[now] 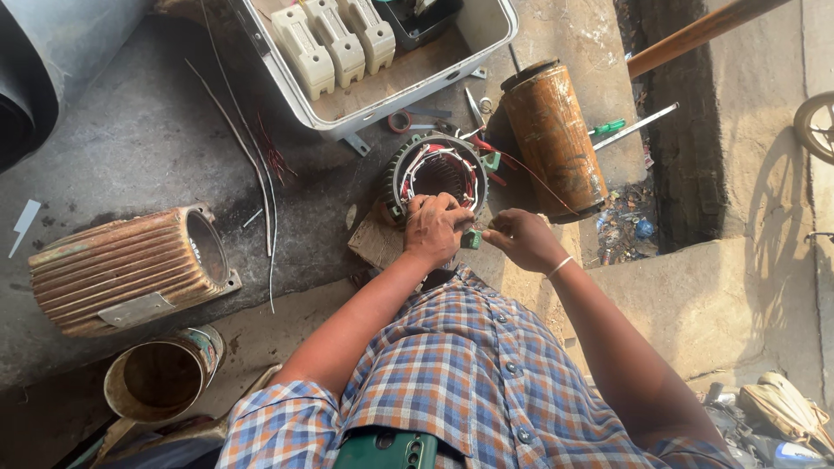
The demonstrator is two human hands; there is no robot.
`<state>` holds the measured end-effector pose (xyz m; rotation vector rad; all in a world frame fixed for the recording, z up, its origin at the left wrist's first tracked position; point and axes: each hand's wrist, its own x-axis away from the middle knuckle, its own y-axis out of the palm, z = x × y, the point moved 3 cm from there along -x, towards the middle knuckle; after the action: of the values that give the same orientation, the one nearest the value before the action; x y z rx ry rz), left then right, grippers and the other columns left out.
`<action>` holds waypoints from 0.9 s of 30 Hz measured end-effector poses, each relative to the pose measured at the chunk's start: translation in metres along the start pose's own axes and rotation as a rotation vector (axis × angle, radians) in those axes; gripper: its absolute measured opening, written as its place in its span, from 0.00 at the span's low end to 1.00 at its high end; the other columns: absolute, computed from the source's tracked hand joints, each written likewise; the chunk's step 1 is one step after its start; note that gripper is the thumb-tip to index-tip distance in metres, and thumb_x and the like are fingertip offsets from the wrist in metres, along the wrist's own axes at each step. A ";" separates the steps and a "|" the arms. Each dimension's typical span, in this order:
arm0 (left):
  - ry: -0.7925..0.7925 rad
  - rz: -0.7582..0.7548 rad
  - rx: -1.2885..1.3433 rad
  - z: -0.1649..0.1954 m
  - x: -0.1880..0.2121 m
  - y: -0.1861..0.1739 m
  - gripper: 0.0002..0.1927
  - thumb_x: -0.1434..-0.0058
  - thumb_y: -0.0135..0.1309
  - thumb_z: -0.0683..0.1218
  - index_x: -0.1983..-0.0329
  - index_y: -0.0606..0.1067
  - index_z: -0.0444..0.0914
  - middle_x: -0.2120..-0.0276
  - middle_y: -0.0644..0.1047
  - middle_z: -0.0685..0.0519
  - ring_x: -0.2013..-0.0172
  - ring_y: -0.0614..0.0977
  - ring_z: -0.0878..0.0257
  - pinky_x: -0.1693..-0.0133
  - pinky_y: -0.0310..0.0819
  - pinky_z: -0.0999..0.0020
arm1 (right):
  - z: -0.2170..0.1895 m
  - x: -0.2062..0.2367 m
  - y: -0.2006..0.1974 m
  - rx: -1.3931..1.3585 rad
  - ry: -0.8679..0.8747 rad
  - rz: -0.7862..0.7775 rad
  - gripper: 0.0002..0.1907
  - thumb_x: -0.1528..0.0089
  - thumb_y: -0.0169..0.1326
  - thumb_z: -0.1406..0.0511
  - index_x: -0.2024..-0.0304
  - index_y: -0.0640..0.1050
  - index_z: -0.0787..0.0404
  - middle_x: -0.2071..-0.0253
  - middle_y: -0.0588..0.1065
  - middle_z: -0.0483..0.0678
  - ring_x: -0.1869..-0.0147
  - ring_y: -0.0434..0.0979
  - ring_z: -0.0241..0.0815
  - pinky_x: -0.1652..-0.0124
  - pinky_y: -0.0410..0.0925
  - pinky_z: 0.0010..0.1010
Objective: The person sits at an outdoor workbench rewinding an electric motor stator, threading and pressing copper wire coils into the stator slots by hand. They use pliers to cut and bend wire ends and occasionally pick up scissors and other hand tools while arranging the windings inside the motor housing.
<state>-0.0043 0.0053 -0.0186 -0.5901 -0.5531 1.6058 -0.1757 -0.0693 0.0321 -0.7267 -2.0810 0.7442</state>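
A dark ribbed motor stator [432, 174] with red and white winding wires stands open-end up on a small board [375, 243]. My left hand [434, 227] rests on its near rim, fingers curled on the windings. My right hand [524, 240] is just to the right, pinching a small green piece [472, 238] between the two hands. A checked shirt sleeve covers each upper arm.
A rusty ribbed motor casing [126, 271] lies at left, a rusty cylinder [554, 139] at right. A grey box [382, 52] with cream blocks sits above. A tin can [163, 375], loose wires [252, 161], a green-handled screwdriver [608, 128] and a deep gutter [673, 130] surround the spot.
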 end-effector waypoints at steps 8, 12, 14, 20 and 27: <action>0.039 0.037 0.006 -0.003 0.001 0.004 0.05 0.42 0.61 0.48 0.64 0.84 0.54 0.60 0.76 0.60 0.54 0.77 0.61 0.41 0.56 0.57 | 0.009 0.022 -0.001 0.429 -0.175 -0.077 0.08 0.35 0.54 0.59 0.58 0.81 0.52 0.63 0.77 0.47 0.57 0.78 0.47 0.56 0.70 0.40; 0.037 0.029 0.006 -0.003 0.001 0.006 0.04 0.41 0.61 0.50 0.64 0.84 0.53 0.60 0.75 0.60 0.55 0.77 0.61 0.41 0.56 0.57 | 0.012 0.028 0.031 0.698 -0.248 -0.061 0.14 0.34 0.49 0.65 0.49 0.80 0.43 0.64 0.75 0.46 0.59 0.77 0.43 0.55 0.67 0.37; 0.027 0.002 -0.017 -0.003 0.000 0.006 0.04 0.41 0.61 0.50 0.64 0.84 0.52 0.60 0.75 0.60 0.55 0.76 0.61 0.41 0.55 0.57 | 0.007 0.028 0.043 0.799 -0.263 -0.060 0.16 0.35 0.49 0.66 0.49 0.80 0.42 0.64 0.75 0.47 0.58 0.76 0.42 0.56 0.66 0.36; 0.062 -0.049 -0.020 0.000 0.001 -0.002 0.07 0.44 0.62 0.50 0.62 0.83 0.52 0.58 0.75 0.58 0.53 0.77 0.61 0.41 0.54 0.57 | -0.025 0.036 0.037 0.761 -0.302 -0.076 0.18 0.41 0.53 0.64 0.49 0.81 0.42 0.65 0.74 0.48 0.60 0.75 0.44 0.58 0.67 0.37; 0.026 -0.051 -0.002 0.000 -0.001 -0.001 0.09 0.44 0.63 0.50 0.60 0.82 0.50 0.57 0.75 0.57 0.52 0.77 0.61 0.41 0.55 0.57 | -0.051 0.052 0.009 0.384 -0.357 0.005 0.12 0.38 0.55 0.66 0.53 0.83 0.54 0.64 0.76 0.47 0.62 0.79 0.45 0.61 0.72 0.38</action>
<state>-0.0032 0.0043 -0.0183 -0.5927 -0.5465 1.5478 -0.1591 -0.0136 0.0769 -0.4052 -2.1503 1.3090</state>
